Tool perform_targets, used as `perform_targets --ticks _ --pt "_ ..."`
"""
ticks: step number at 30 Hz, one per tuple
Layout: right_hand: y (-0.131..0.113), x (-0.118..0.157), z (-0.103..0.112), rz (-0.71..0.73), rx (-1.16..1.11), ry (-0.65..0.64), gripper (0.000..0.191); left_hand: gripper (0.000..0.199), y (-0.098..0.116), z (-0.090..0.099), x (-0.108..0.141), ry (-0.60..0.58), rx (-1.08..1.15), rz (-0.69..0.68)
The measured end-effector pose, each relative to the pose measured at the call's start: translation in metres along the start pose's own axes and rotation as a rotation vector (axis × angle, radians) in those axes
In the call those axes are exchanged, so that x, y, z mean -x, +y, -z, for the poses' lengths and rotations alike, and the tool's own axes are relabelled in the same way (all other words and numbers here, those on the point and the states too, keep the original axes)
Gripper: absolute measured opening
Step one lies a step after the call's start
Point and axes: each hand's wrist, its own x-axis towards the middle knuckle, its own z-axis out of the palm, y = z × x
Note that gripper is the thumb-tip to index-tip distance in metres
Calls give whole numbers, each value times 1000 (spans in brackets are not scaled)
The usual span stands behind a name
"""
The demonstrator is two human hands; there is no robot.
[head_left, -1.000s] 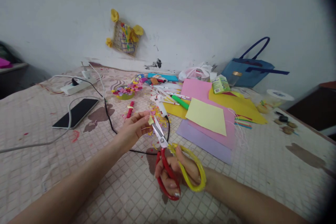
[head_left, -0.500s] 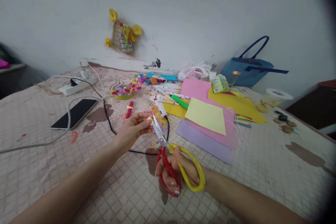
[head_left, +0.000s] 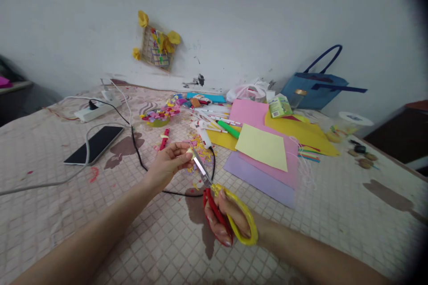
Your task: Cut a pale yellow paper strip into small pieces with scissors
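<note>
My left hand (head_left: 169, 162) pinches a small pale yellow piece (head_left: 190, 151) between thumb and fingers, above the table. Wrapped through the handles of the scissors (head_left: 204, 176), one red and one yellow, is my right hand (head_left: 224, 218). The blades are nearly together and their tips meet the pale piece at my left fingertips. Pink and yellow paper scraps (head_left: 200, 144) lie on the table just behind. A red strip (head_left: 164, 139) with a pale band round it rests beyond my left hand.
Coloured sheets (head_left: 262, 147), a green stick (head_left: 228, 129) and a white glue gun (head_left: 204, 137) lie behind and right. At the left are a phone (head_left: 95, 144), a power strip (head_left: 96, 110) and cables. A blue bag (head_left: 316, 91) leans on the wall.
The scissor blades have come closer together, and the fingers of my right hand have drawn in with the handles. My left hand has barely moved.
</note>
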Motion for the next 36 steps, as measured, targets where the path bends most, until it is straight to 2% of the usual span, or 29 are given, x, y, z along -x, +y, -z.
perform_targets --ticks 6,24,36 --pt "4 0 4 -4 32 3 65 27 0 0 1 -21 -15 1" --pt "1 5 -7 76 130 26 61 26 3 6 -4 -60 -54 -21" --pt "7 2 -2 37 41 0 63 30 4 9 -5 -106 -117 -28"
